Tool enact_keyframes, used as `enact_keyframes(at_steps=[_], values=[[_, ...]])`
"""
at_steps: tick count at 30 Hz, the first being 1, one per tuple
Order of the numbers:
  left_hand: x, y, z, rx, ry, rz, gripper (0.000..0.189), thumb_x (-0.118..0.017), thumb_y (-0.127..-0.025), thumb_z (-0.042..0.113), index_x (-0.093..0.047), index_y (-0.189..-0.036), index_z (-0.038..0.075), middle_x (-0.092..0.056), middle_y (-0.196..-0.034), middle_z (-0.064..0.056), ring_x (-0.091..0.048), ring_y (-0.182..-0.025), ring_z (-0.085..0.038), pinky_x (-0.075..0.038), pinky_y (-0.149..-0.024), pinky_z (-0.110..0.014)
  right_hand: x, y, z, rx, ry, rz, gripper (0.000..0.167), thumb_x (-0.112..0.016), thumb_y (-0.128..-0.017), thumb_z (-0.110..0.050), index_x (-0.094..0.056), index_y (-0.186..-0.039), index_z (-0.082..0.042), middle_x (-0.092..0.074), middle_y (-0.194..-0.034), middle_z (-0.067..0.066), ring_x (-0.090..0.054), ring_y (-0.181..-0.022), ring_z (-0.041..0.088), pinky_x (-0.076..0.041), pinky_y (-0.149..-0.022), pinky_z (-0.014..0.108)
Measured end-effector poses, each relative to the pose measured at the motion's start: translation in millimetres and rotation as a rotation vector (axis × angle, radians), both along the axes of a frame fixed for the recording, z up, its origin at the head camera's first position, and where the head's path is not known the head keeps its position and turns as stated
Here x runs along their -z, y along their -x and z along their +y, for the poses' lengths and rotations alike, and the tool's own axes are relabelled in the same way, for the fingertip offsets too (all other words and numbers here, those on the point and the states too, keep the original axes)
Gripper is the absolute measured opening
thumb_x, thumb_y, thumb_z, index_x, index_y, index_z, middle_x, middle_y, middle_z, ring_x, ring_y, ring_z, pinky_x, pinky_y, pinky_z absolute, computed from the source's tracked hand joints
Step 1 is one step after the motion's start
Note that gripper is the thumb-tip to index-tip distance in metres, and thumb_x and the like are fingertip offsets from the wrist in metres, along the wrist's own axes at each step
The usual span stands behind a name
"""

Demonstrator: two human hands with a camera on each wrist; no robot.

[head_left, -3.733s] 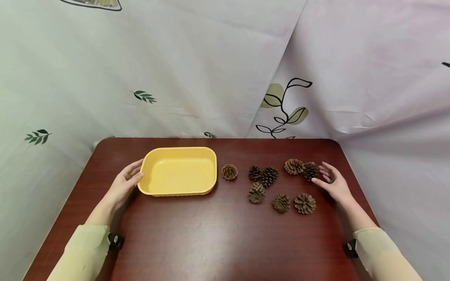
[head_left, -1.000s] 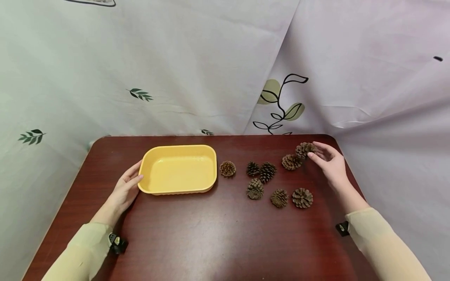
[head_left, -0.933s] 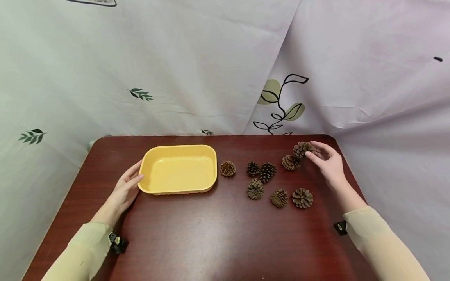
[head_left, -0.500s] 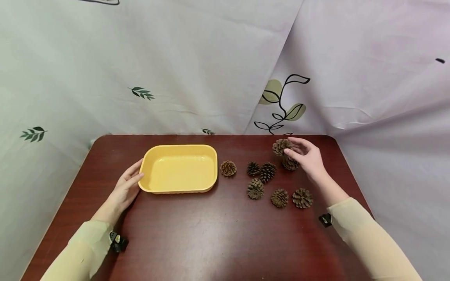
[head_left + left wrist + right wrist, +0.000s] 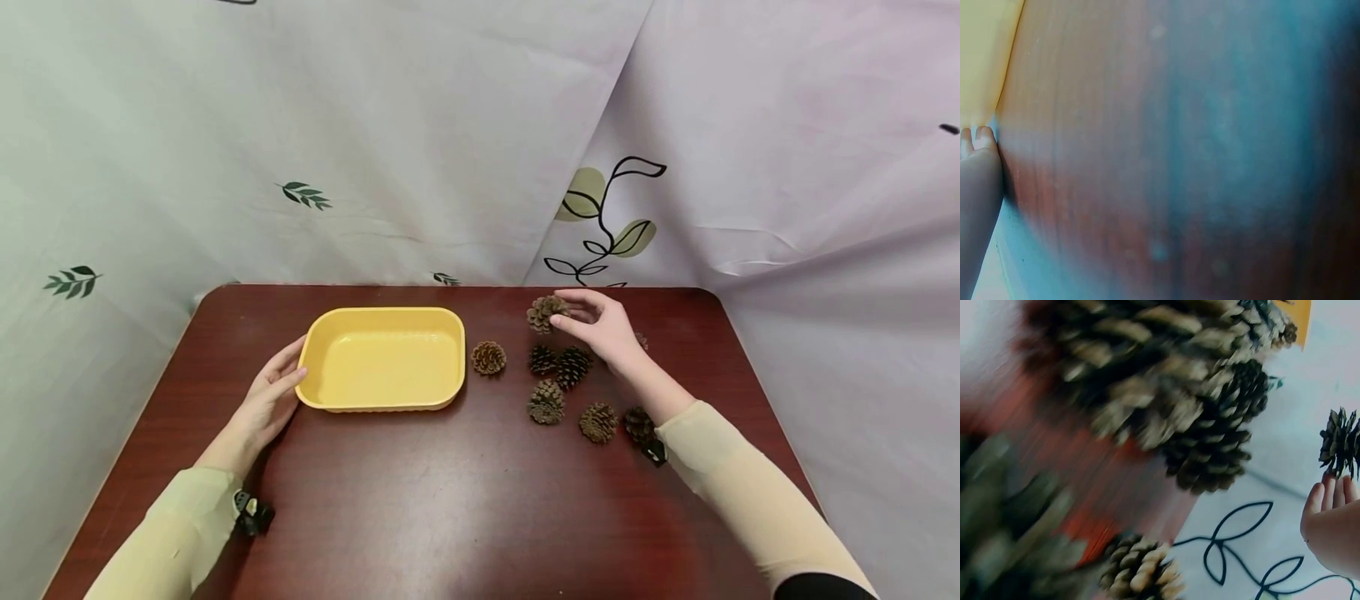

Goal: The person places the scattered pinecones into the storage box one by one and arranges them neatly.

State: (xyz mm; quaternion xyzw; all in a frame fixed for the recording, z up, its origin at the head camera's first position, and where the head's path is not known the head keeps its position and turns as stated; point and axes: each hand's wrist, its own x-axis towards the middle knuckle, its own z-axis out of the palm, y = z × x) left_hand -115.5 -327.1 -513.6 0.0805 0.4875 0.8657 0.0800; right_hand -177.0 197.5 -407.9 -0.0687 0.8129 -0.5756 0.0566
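Note:
My right hand [image 5: 596,325] pinches a brown pine cone [image 5: 547,314] between thumb and fingers above the back of the table. In the right wrist view the fingers meet this held pine cone [image 5: 1340,444] at the right edge. On the left, my left hand [image 5: 268,398] grips the side of a yellow rectangular tray [image 5: 386,407], its thumb at the rim and its fingers along the outer wall. The left wrist view catches the fingertips [image 5: 985,134] against the tray's wall [image 5: 982,69]. Nothing lies inside the tray.
A single pine cone [image 5: 489,358] sits right of the tray. Two dark cones [image 5: 573,367] touch each other, with more cones [image 5: 546,403] [image 5: 598,423] in front. The right forearm partly hides a cone [image 5: 638,423] and another [image 5: 642,341]. A cloth backdrop [image 5: 420,167] hangs behind the table [image 5: 420,508].
My right hand took hold of the far-right pine cone, lifted it and carried it left, passing over another cone. The left hand and the tray stay in place.

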Motion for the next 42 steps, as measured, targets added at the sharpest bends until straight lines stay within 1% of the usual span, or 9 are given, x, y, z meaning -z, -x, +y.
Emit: enact_keyframes(at_steps=[2,5,7,11,16,23,30,35,42], values=[[0.1,0.1,0.1,-0.001,0.007,-0.001,0.053,-0.037,-0.109,-0.011,-0.061,-0.146,0.018,-0.068,-0.144,0.008,-0.065,-0.128,-0.003,-0.057,-0.099,-0.02,-0.2,2.2,-7,-0.019,0.003,-0.009,0.048,-0.075,-0.1,-0.012,-0.063,-0.145,-0.003,-0.06,-0.152,0.019,-0.06,-0.139,0.035,-0.055,-0.098,0.018],[0.5,0.4,-0.1,-0.001,0.012,-0.002,0.054,-0.038,-0.109,-0.011,-0.061,-0.146,0.018,-0.068,-0.144,0.008,-0.066,-0.128,-0.003,-0.057,-0.098,-0.02,-1.4,4.9,-18,-0.044,0.008,-0.015,0.049,-0.076,-0.099,-0.012,-0.063,-0.145,-0.003,-0.06,-0.151,0.018,-0.06,-0.139,0.037,-0.057,-0.105,0.033],[0.8,0.7,-0.3,-0.002,0.011,-0.002,0.054,-0.038,-0.109,-0.012,-0.062,-0.146,0.018,-0.069,-0.143,0.007,-0.066,-0.127,-0.004,-0.058,-0.098,-0.02,-2.3,6.7,-26,-0.06,0.017,-0.018,0.049,-0.076,-0.099,-0.013,-0.063,-0.145,-0.002,-0.06,-0.152,0.017,-0.061,-0.139,0.037,-0.055,-0.11,0.042],[0.5,0.6,-1.4,-0.001,0.005,-0.002,0.054,-0.037,-0.109,-0.012,-0.062,-0.146,0.018,-0.07,-0.142,0.007,-0.067,-0.126,-0.004,-0.058,-0.098,-0.02,-3.4,11.3,-42,-0.088,0.026,-0.025,0.049,-0.077,-0.098,-0.012,-0.063,-0.144,-0.001,-0.06,-0.152,0.018,-0.06,-0.139,0.038,-0.053,-0.113,0.049],[1.1,0.0,-2.6,-0.006,0.003,-0.005,0.054,-0.037,-0.109,-0.012,-0.062,-0.145,0.019,-0.07,-0.141,0.006,-0.067,-0.125,-0.004,-0.058,-0.097,-0.02,-3.3,16.1,-64,-0.109,0.028,-0.03,0.048,-0.079,-0.097,-0.014,-0.065,-0.142,-0.003,-0.061,-0.151,0.017,-0.062,-0.137,0.038,-0.053,-0.112,0.05],[1.1,0.2,-3.0,-0.006,0.015,-0.005,0.054,-0.038,-0.109,-0.011,-0.062,-0.146,0.019,-0.07,-0.142,0.007,-0.067,-0.126,-0.004,-0.058,-0.098,-0.02,0.5,19.2,-96,-0.153,0.053,-0.027,0.046,-0.08,-0.095,-0.011,-0.067,-0.139,-0.001,-0.065,-0.146,0.018,-0.067,-0.131,0.038,-0.057,-0.107,0.043],[0.6,1.1,-2.0,-0.01,0.03,-0.016,0.054,-0.038,-0.109,-0.011,-0.061,-0.146,0.02,-0.069,-0.142,0.009,-0.067,-0.126,-0.003,-0.058,-0.097,-0.02,6.0,16.3,-126,-0.209,0.072,-0.059,0.047,-0.08,-0.095,-0.011,-0.068,-0.138,0.0,-0.067,-0.143,0.019,-0.069,-0.127,0.037,-0.061,-0.101,0.038],[0.7,1.2,-1.5,-0.009,0.021,-0.021,0.053,-0.039,-0.109,-0.011,-0.061,-0.147,0.019,-0.069,-0.143,0.008,-0.067,-0.126,-0.004,-0.058,-0.098,-0.021,10.1,13.6,-148,-0.254,0.037,-0.066,0.046,-0.081,-0.095,-0.016,-0.07,-0.138,-0.004,-0.068,-0.142,0.015,-0.069,-0.127,0.033,-0.059,-0.104,0.038],[1.4,1.3,-1.5,-0.003,0.008,-0.01,0.054,-0.039,-0.108,-0.012,-0.059,-0.149,0.016,-0.068,-0.145,0.006,-0.066,-0.129,-0.006,-0.058,-0.099,-0.021,20.9,11.2,-179,-0.305,0.02,-0.065,0.046,-0.083,-0.094,-0.018,-0.071,-0.136,-0.004,-0.071,-0.139,0.016,-0.069,-0.126,0.032,-0.057,-0.107,0.034]])
